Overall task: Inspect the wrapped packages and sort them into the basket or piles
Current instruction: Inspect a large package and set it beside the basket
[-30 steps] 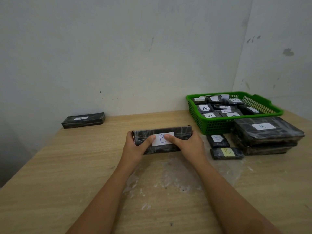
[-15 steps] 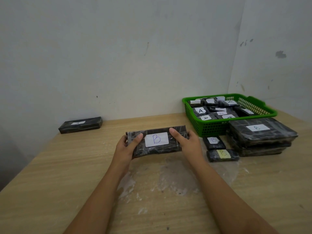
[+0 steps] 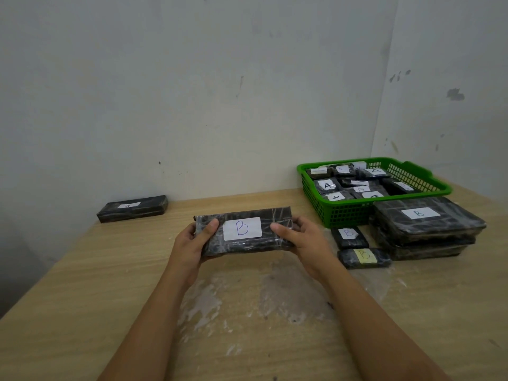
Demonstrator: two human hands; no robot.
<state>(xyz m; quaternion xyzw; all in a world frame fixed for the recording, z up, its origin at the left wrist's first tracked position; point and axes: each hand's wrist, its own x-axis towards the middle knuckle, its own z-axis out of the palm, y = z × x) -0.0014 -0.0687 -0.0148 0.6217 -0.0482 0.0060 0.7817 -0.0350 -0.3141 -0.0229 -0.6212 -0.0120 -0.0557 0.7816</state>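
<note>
Package marked B point(image 3: 243, 232) was held above the counter point(image 3: 82, 298) in both hands, label up, near centre. Left hand point(image 3: 189, 246) had its grip on the left end, thumb on top; right hand point(image 3: 305, 243) had its grip on the right end, thumb on top. Just right of that: two small B packages point(image 3: 349, 237) lay on the counter, touching a stack of large flat packages point(image 3: 426, 226), top one marked B. Behind them sat the green basket point(image 3: 343, 213), holding small packages, several marked A. Far left, by the wall, one long package marked A point(image 3: 132, 208) lay alone, well apart from the rest
</note>
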